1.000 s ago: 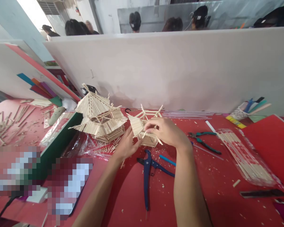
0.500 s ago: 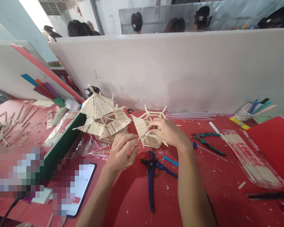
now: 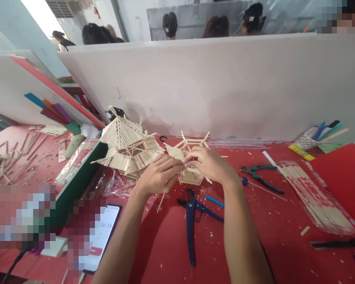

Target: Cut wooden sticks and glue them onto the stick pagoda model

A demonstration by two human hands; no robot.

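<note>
A small model made of thin wooden sticks (image 3: 192, 148) stands on the red table (image 3: 254, 244). My right hand (image 3: 208, 165) is curled over its front, fingers pinched on the sticks. My left hand (image 3: 161, 173) is closed against the model's left side, its fingers meeting the right hand's. A loose stick (image 3: 160, 202) slants down beneath the left hand. A larger stick model with tiered roofs (image 3: 126, 146) sits just to the left.
Blue-handled cutters (image 3: 191, 225) lie in front of my hands. Green-handled pliers (image 3: 262, 176) and a bag of sticks (image 3: 313, 197) lie to the right. A phone (image 3: 102, 236) lies at the lower left. A white partition (image 3: 225, 86) closes the back; people sit beyond it.
My left hand has risen from the table and closed against the small model's left side. The right hand has stayed on the model.
</note>
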